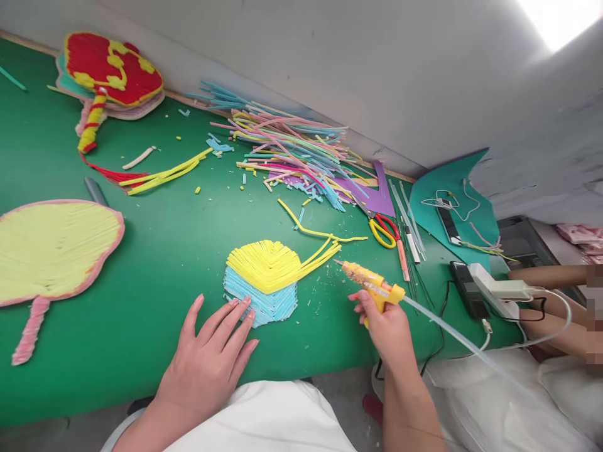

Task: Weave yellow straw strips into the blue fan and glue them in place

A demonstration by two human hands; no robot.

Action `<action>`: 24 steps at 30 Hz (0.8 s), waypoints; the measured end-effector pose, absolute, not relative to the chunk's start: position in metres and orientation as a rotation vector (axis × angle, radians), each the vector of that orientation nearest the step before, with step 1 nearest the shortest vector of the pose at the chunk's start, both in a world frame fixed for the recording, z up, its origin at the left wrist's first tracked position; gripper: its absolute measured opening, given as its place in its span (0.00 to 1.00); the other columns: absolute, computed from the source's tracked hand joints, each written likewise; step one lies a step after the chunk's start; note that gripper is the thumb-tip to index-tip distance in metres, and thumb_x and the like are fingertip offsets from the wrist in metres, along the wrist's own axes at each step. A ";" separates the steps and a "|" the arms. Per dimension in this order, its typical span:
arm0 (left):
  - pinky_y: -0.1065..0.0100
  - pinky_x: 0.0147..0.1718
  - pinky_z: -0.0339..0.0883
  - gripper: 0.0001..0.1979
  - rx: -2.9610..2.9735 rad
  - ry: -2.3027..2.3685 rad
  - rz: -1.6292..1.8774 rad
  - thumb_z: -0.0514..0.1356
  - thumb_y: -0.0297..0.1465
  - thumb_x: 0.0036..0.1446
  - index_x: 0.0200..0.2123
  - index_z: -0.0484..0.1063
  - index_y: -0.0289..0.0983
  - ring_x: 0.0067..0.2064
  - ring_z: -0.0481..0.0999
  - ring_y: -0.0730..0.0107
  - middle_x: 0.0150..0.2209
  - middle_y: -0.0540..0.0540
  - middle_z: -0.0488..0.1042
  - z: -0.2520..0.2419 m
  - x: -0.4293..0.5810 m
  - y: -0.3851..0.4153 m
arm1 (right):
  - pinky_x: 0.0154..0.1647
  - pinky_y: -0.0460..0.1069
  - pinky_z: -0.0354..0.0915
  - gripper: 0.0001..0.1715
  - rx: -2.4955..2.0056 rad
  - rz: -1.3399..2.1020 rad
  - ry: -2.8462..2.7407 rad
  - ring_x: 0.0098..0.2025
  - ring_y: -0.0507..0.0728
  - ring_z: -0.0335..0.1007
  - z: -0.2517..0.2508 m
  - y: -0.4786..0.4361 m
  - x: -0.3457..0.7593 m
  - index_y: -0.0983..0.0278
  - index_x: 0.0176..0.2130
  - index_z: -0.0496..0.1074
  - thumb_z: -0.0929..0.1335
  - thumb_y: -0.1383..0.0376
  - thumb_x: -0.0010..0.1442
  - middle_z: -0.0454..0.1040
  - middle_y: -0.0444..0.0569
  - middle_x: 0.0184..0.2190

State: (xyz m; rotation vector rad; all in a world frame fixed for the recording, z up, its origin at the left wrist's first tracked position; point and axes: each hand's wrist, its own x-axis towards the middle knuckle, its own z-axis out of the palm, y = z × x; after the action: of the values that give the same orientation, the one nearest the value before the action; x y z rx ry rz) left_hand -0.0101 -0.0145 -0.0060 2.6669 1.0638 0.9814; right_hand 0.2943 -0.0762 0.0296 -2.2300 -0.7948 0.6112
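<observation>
My right hand [389, 323] is wrapped round the handle of a yellow hot glue gun [372, 282], a long clear glue stick [452, 336] trailing from its back. The nozzle points left, near the loose ends of yellow pipe cleaners [323, 256]. These strands run from a flat piece with a yellow upper half [264, 265] and a light blue lower half [277, 304]. Fingers spread, my left hand [219, 342] lies flat, its fingertips touching the blue part's lower left edge. A bent yellow strip [306, 228] lies just above the piece.
A pile of coloured pipe cleaners [292, 147] lies along the wall beside scissors [382, 229]. Decorated fans, one red [94, 59] and one pale yellow [51, 251], lie left. A power strip [492, 292] and another person's arms [556, 301] are at right.
</observation>
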 end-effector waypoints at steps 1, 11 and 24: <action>0.40 0.65 0.50 0.13 2.673 1.060 0.983 0.60 0.30 0.64 0.50 0.75 0.35 0.51 0.79 0.55 0.53 0.39 0.78 -0.006 -0.010 -0.014 | 0.24 0.49 0.65 0.37 -2.211 0.601 -0.773 0.23 0.54 0.68 0.030 -0.074 0.307 0.68 0.35 0.78 0.67 0.37 0.53 0.78 0.54 0.29; 0.38 0.64 0.51 0.12 2.614 1.095 1.012 0.57 0.31 0.67 0.50 0.75 0.35 0.51 0.79 0.52 0.53 0.39 0.78 -0.006 -0.007 -0.017 | 0.27 0.50 0.64 0.41 -2.429 0.481 -0.692 0.26 0.57 0.70 0.021 -0.036 0.429 0.65 0.29 0.72 0.59 0.31 0.56 0.75 0.54 0.25; 0.38 0.65 0.50 0.12 2.546 1.104 1.040 0.57 0.33 0.67 0.50 0.76 0.36 0.52 0.79 0.53 0.53 0.40 0.78 -0.009 -0.006 -0.019 | 0.41 0.55 0.63 0.24 -2.402 -0.415 -1.222 0.41 0.63 0.71 0.040 -0.010 0.396 0.64 0.38 0.74 0.61 0.49 0.66 0.76 0.58 0.38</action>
State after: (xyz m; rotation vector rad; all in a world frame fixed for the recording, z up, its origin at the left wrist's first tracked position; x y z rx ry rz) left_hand -0.0058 -0.0187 -0.0087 2.5462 1.1045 1.0397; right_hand 0.3965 -0.0096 0.0399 -2.4020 -1.2218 -0.4151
